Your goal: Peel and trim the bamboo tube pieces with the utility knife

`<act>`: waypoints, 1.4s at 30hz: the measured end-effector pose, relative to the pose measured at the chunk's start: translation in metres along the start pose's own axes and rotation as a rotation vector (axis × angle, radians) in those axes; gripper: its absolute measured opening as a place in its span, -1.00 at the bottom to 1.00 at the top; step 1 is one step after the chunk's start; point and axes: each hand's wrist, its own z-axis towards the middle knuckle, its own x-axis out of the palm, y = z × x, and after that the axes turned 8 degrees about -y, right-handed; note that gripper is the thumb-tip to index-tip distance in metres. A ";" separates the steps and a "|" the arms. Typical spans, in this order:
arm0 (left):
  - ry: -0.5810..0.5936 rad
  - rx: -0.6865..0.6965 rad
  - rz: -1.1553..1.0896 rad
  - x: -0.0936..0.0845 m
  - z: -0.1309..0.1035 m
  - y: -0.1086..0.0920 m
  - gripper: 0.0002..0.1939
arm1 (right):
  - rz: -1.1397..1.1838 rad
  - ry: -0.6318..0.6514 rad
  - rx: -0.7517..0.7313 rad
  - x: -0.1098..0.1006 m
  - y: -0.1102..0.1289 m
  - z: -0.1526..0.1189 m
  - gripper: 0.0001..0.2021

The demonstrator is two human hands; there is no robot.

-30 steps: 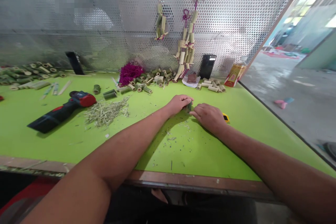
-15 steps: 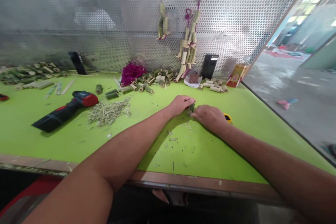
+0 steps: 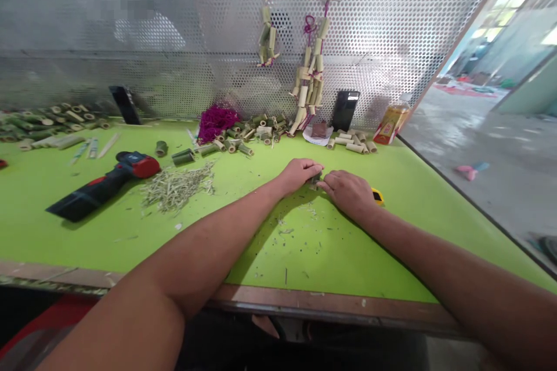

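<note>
the workpiece is a short dark green bamboo piece (image 3: 317, 175), located near the middle of the work surface, between the two hands. its lower end is partly hidden, so contact with the surface cannot be confirmed. the left hand (image 3: 300, 175) grips the piece from the left, thumb and fingers clamped on it. the right hand (image 3: 347, 190) is at the right side of the piece, knuckles up, fingers curled together; whether they are clamped on a tool or on the piece cannot be told. a yellow-and-black object (image 3: 378, 196) shows at the outer side of the right hand, mostly covered by it.

loose chips (image 3: 285, 231) are scattered on the green tabletop (image 3: 361, 261) in front of the hands. to the left is a pile of shavings (image 3: 178, 186), and beside it a black-and-red power tool (image 3: 140, 166) lies on its side. behind the shavings are two short green bamboo sections (image 3: 183, 156).

along the rear edge, from left to right: a bundle of purple cord (image 3: 219, 124), a heap of cut bamboo (image 3: 266, 131), a group of pale bamboo tubes (image 3: 355, 148), a black phone (image 3: 346, 110) standing upright, and a bottle (image 3: 391, 123). strung bamboo figures (image 3: 302, 95) hang against the perforated metal panel (image 3: 195, 23).
</note>
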 end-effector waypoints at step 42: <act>0.068 -0.040 -0.054 -0.004 0.000 -0.003 -0.67 | 0.066 0.036 -0.115 -0.002 0.003 -0.003 -0.57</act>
